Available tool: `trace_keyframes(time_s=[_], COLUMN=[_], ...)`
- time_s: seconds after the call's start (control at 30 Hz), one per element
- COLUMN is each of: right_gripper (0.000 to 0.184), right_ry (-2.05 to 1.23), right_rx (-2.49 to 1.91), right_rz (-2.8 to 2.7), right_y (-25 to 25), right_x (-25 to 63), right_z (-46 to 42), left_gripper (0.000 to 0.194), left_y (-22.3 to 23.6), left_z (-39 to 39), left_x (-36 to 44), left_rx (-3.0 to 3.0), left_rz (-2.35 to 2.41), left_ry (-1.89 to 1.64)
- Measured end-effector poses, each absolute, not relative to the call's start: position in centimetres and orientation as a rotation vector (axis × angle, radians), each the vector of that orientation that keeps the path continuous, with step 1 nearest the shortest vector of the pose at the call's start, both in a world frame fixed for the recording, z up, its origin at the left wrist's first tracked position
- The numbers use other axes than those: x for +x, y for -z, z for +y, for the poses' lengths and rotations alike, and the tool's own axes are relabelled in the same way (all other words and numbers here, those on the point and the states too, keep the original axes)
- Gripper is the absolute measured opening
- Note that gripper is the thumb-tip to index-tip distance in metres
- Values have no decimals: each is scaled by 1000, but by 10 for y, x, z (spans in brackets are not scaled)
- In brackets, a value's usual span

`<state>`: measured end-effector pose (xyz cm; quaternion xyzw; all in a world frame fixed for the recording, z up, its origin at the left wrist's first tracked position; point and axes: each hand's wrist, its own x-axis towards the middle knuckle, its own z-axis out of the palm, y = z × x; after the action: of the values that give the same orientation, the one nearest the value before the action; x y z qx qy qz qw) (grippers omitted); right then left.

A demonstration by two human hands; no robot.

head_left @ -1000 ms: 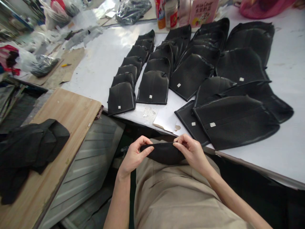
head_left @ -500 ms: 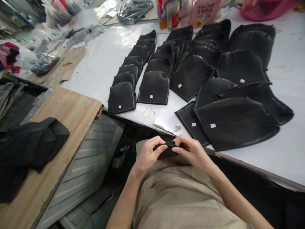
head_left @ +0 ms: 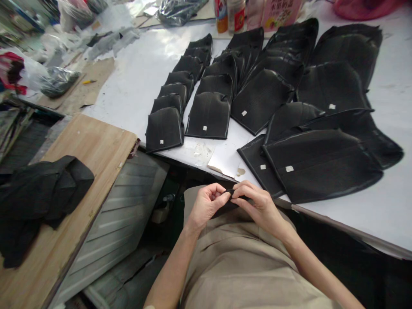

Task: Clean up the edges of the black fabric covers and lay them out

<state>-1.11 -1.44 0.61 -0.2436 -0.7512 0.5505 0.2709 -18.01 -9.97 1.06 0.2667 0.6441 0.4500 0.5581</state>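
Note:
Close to my body, just off the front edge of the table, a black fabric piece is pinched between both hands. My left hand is closed on its edge with thumb and forefinger. Right beside it, my right hand grips the same edge between thumb and fingers. Most of the piece is hidden by the hands and hangs against the beige apron. Beyond the hands, black sewn panels lie in overlapping rows on the white table, several with small white stickers.
The white table carries bottles and a pink box at the back. At left stands a wooden board with crumpled black fabric on it. A yellow cutter lies on cardboard farther off.
My fingertips have drawn closer together along the edge of the black fabric piece, and less of it shows between them. The camera view has shifted slightly.

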Motion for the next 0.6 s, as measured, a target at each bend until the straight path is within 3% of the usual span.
trace_keyframes(time_s=[0.43,0.6], right_gripper=[4,12], right_ry=[-1629,-1738], right_rx=[-785,-943], right_rz=[-1890,-1784], right_y=[-3,-1], right_x=[-13,-18], right_z=[-13,-10], left_gripper=[20,21], left_y=[-11,-11], left_z=[-97,-97], left_x=[-177,-169], left_rx=[705,889], left_rz=[1594,1710], left_ry=[-1001,-984])
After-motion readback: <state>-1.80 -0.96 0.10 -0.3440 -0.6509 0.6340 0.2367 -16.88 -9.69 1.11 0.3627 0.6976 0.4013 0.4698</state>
